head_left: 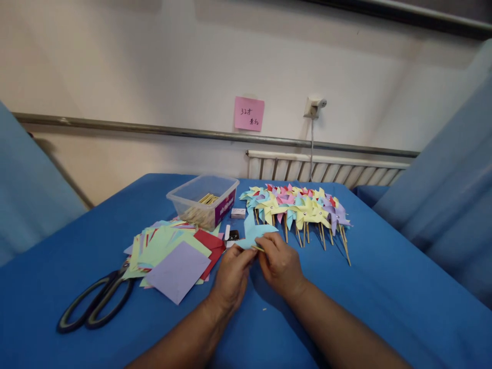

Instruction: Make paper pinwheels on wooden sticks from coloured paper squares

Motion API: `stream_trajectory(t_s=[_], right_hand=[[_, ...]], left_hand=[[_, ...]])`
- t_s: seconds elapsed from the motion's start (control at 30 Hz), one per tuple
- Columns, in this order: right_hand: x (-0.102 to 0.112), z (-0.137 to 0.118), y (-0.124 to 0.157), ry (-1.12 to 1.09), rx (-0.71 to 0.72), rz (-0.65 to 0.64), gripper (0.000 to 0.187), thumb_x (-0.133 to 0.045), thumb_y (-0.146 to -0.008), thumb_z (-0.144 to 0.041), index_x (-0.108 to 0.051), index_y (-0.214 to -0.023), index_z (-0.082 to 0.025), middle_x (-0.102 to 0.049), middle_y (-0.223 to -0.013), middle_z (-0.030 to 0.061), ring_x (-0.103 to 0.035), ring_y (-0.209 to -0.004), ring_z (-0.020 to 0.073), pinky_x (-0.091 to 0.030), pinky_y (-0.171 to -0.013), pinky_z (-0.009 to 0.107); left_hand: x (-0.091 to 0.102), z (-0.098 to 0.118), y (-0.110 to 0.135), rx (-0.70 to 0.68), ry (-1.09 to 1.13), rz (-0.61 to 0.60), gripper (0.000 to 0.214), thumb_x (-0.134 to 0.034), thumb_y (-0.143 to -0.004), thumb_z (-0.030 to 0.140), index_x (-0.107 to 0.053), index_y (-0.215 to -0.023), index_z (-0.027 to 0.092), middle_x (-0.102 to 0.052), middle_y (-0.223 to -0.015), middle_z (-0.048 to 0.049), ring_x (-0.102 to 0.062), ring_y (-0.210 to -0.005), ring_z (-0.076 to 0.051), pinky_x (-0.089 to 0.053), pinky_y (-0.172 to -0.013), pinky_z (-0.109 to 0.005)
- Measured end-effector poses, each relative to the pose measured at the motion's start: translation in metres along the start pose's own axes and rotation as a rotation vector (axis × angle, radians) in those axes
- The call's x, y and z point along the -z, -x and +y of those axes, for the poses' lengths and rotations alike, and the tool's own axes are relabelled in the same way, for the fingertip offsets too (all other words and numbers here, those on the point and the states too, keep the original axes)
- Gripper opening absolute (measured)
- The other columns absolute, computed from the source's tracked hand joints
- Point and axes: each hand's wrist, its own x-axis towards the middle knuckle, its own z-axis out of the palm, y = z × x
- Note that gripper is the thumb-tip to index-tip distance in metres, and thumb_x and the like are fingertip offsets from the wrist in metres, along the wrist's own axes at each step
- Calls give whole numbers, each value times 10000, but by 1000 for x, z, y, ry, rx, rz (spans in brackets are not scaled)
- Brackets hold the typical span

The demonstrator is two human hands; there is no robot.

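Both my hands meet at the middle of the blue table [384, 287]. My left hand [231, 274] and my right hand [280, 264] have their fingers pinched together on a light blue paper pinwheel [255, 230] and a thin wooden stick [258, 248] under it. The pinwheel's blades rise just beyond my fingertips. A row of finished pinwheels [298, 207] in yellow, blue, pink and purple lies on sticks just behind and to the right of my right hand.
A stack of coloured paper squares [175, 253] lies left of my hands, with black scissors [96, 302] further left. A clear plastic box [203, 200] with sticks stands behind it. A small white box [238, 213] and a dark small item [232, 234] lie nearby.
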Motion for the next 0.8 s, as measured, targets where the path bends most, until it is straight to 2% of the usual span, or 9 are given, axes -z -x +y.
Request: stream_trajectory(t_s=[0.13, 0.3, 0.37, 0.53, 0.63, 0.7, 0.8], right_hand=[[5, -9, 0, -41, 12, -90, 378, -476, -832, -152, -527, -1207, -177, -583, -1093, 120, -590, -976, 217, -503, -803, 321], [8, -17, 4, -101, -35, -161, 383, -484, -866, -312, -499, -1227, -185, -569, -1133, 128, -598, -957, 237, -508, -765, 341], [8, -18, 6, -107, -106, -166, 344, -444, -893, -344, -502, -1188, -179, -592, -1077, 120, -615, -899, 233, -501, -730, 340], [10, -15, 10, -89, -329, -144, 435, -445, -887, -438, -406, -1193, -131, -630, -925, 101, -637, -766, 236, -461, -654, 332], [14, -14, 10, -116, -400, -140, 260, -314, -940, -371, -452, -1038, -174, -624, -765, 53, -618, -656, 214, -411, -585, 309], [16, -14, 10, -156, -425, -138, 250, -268, -953, -351, -465, -921, -201, -589, -666, 20, -582, -578, 194, -376, -544, 295], [13, -15, 11, -286, -449, -168, 299, -294, -946, -376, -496, -795, -216, -561, -612, -3, -546, -522, 157, -368, -517, 265]], left_hand=[[3, 3, -3, 34, 64, 44, 174, -711, -672, 291, -660, -697, 127, -643, -664, -27, -562, -638, -134, -437, -630, -244], [7, 2, -6, 95, 26, 240, 233, -769, -619, 314, -630, -658, 131, -592, -540, 21, -535, -496, -105, -420, -532, -228], [7, 1, -7, 103, 16, 259, 239, -774, -616, 311, -629, -672, 130, -583, -522, 25, -535, -476, -107, -424, -511, -230], [7, -1, -9, 112, 59, 269, 212, -780, -612, 258, -653, -703, 115, -662, -617, -32, -601, -538, -135, -470, -530, -238], [7, -3, -11, 123, 87, 265, 175, -776, -608, 219, -663, -691, 114, -692, -664, -66, -641, -608, -165, -502, -588, -256], [7, -3, -12, 137, 78, 249, 181, -771, -607, 219, -671, -711, 108, -701, -689, -80, -650, -628, -179, -506, -599, -268], [8, -4, -12, 155, 54, 242, 188, -765, -603, 235, -662, -701, 112, -695, -674, -67, -637, -606, -169, -500, -605, -271]])
